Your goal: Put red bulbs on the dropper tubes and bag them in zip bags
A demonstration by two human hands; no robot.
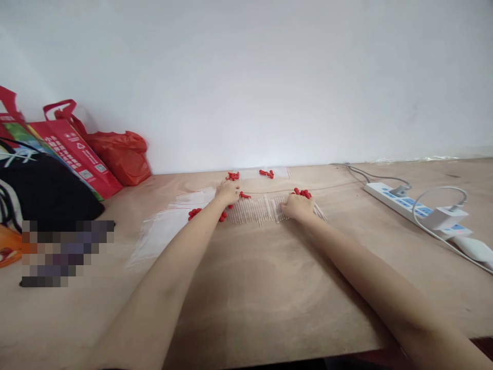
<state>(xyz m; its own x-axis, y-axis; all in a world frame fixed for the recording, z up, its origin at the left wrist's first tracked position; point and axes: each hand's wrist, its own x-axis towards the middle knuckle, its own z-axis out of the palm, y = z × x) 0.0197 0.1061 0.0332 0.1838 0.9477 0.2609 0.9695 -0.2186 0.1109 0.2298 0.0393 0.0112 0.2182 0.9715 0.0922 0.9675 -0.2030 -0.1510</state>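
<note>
A row of thin, clear stick-like tubes [252,211] lies side by side on the wooden table. My right hand [298,206] is closed over the right part of this row, its fingers curled; what they grip is hidden. Small red rubbery pieces [302,193] show just beyond that hand. My left hand [228,192] is past the row's left end, fingers bent together, and anything in them is too small to make out. Close to it lie a red piece [245,195] and a red cluster [232,176]. My left forearm partly covers more red pieces [194,213].
Clear plastic bags [159,234] lie flat at left, and another bag [283,173] with red pieces [266,173] lies near the wall. A white power strip [398,200] with cables stands at right. Red bags [79,154] and a black bag [50,190] crowd the left side.
</note>
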